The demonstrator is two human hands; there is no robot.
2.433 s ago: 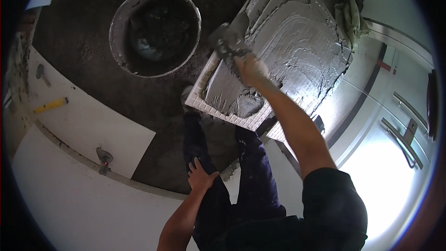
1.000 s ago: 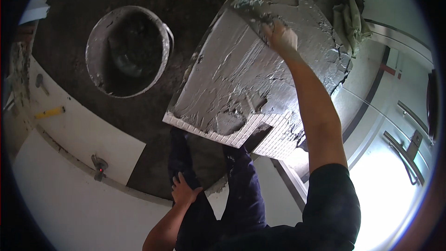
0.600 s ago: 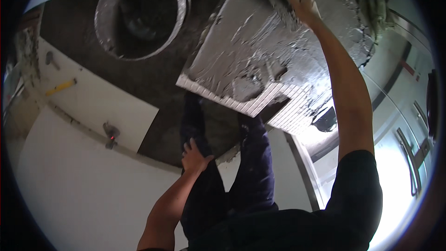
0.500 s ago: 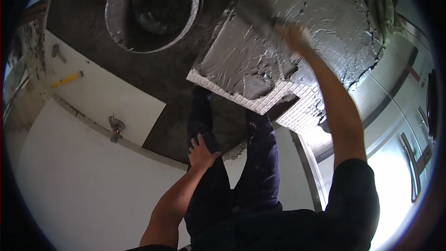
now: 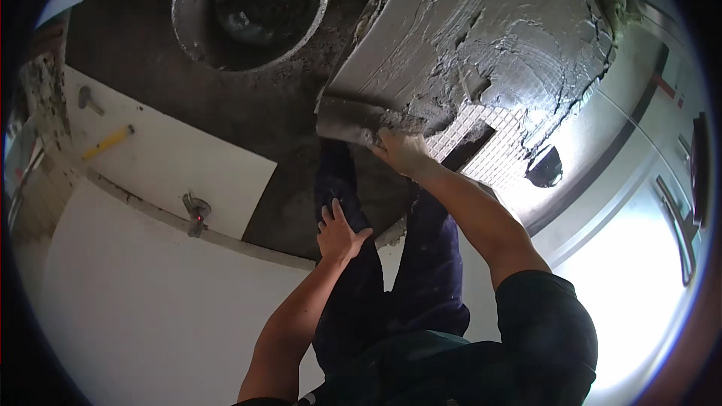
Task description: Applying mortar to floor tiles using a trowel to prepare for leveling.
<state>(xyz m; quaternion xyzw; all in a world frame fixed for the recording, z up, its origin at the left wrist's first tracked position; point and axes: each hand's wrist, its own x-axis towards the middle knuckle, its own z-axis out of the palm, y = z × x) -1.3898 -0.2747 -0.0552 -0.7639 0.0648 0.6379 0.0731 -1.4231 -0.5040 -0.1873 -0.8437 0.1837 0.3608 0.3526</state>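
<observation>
My right hand (image 5: 404, 152) is closed round the handle of a flat steel trowel (image 5: 347, 119). The blade lies along the near left corner of a large tile (image 5: 481, 122), its gridded back facing up. Wet grey mortar (image 5: 451, 37) covers most of that back, with ridges and swirls; the grid shows bare along the near edge. Loose mortar is heaped beside the trowel. My left hand (image 5: 340, 234) rests on my left leg above the knee, fingers spread, holding nothing.
A round bucket (image 5: 188, 26) with grey mortar stands far left of the tile. On a white board (image 5: 180, 146) at left lie a hammer (image 5: 90, 101) and a yellow-handled tool (image 5: 109, 141). A small device with a red light (image 5: 197, 214) sits near its edge.
My right hand has drawn the trowel from the tile's far part toward me and left, to the near left corner. The mortar on the left side looks smoother. My left hand stays on my leg.
</observation>
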